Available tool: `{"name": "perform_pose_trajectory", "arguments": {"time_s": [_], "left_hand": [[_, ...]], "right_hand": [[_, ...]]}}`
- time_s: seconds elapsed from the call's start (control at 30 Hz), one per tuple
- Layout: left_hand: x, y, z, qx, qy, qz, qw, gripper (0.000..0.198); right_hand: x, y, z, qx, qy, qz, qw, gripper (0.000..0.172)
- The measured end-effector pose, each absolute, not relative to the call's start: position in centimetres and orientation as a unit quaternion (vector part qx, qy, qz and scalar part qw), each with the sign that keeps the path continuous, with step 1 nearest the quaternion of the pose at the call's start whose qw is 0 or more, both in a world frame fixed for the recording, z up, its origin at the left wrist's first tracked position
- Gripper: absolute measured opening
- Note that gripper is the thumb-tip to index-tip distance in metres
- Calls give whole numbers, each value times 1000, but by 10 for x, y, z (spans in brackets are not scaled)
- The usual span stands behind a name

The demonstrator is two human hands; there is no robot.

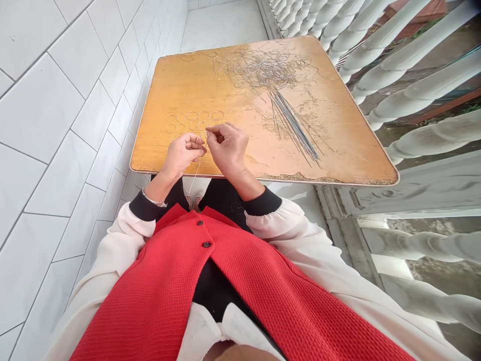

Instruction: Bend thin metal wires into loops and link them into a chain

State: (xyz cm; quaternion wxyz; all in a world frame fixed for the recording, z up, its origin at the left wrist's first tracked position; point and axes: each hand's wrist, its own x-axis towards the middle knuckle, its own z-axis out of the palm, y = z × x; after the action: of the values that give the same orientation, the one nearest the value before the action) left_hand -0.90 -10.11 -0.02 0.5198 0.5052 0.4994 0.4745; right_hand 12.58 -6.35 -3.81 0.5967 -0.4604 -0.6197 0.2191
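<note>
Over the near edge of the table, my left hand (pixel 184 152) and my right hand (pixel 229 146) are close together with fingertips pinched. A thin, pale wire (pixel 196 176) runs between them, and its tail hangs down past the table edge. My left fingers are closed on this wire. Thumb and forefinger of my right hand pinch it a little higher; the exact grip is too small to make out. Just beyond my hands, several thin wire rings (pixel 193 116) lie in rows on the wood, some partly hidden by my left hand.
A bundle of straight grey wires (pixel 295 125) lies on the right of the wooden table (pixel 180 80). Behind it spreads a tangled heap of wire (pixel 268 68). A white tiled wall (pixel 48 105) stands at left, a white balustrade (pixel 409 95) at right.
</note>
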Motion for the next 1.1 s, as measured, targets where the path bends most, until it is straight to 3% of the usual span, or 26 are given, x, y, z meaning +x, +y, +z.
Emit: {"name": "perform_pose_trajectory", "arguments": {"time_s": [0.13, 0.23, 0.53, 0.73, 0.87, 1.1], "left_hand": [[-15, -97, 4, 473, 496, 519, 511, 22], [-19, -95, 5, 434, 484, 555, 520, 21], [-13, -98, -3, 377, 460, 597, 538, 19], [-9, -98, -8, 378, 458, 603, 533, 10], [-7, -99, -9, 398, 441, 616, 517, 10], [-7, -108, 4, 428, 450, 618, 482, 9]], "right_hand": [[131, -71, -40, -430, -587, 298, 618, 22], [134, -84, -53, -429, -590, 267, 629, 29], [116, -103, -78, -369, -660, 204, 622, 22], [111, -109, -65, -348, -576, 333, 661, 30], [106, -112, -54, -347, -509, 449, 648, 46], [112, -103, -47, -374, -491, 494, 613, 63]]}}
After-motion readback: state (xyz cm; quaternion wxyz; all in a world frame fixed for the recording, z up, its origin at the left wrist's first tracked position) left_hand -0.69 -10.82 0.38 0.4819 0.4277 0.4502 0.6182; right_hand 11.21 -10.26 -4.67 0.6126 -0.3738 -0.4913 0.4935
